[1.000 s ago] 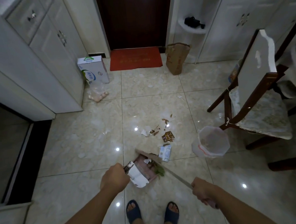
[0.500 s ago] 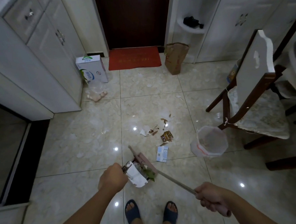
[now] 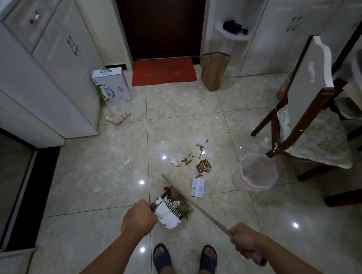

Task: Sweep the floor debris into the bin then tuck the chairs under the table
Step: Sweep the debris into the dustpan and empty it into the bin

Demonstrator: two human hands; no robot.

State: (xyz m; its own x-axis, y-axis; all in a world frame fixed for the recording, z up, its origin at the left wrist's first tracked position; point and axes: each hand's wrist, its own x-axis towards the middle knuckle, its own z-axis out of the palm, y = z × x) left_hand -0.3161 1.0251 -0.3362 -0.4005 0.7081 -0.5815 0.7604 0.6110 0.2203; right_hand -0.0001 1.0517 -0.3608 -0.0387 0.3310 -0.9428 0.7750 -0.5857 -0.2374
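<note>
My left hand [image 3: 138, 218] grips the handle of a white dustpan [image 3: 169, 215] on the tiled floor just ahead of my feet. Green leaves [image 3: 179, 202] lie at the pan's toothed edge. My right hand [image 3: 247, 242] grips the broom handle [image 3: 209, 217], which slants up-left to the broom head [image 3: 174, 189] over the pan. Beyond the pan lie a blue-white carton [image 3: 198, 188], a brown wrapper [image 3: 203, 165], white paper [image 3: 175, 161] and dry leaf bits [image 3: 200, 147]. A bin with a clear liner [image 3: 256, 171] stands right of the debris. A wooden chair [image 3: 309, 113] stands pulled out at the right.
White cabinets [image 3: 52, 66] line the left wall and the back right. A milk box [image 3: 111, 85] and a bag of eggs [image 3: 118, 115] sit by the left cabinet. A red doormat [image 3: 164, 71] and a brown paper bag [image 3: 213, 71] lie near the dark door.
The broom head has swept back toward me, pulling green leaves onto the dustpan and off the blue-white carton. My right hand has drawn back and lower.
</note>
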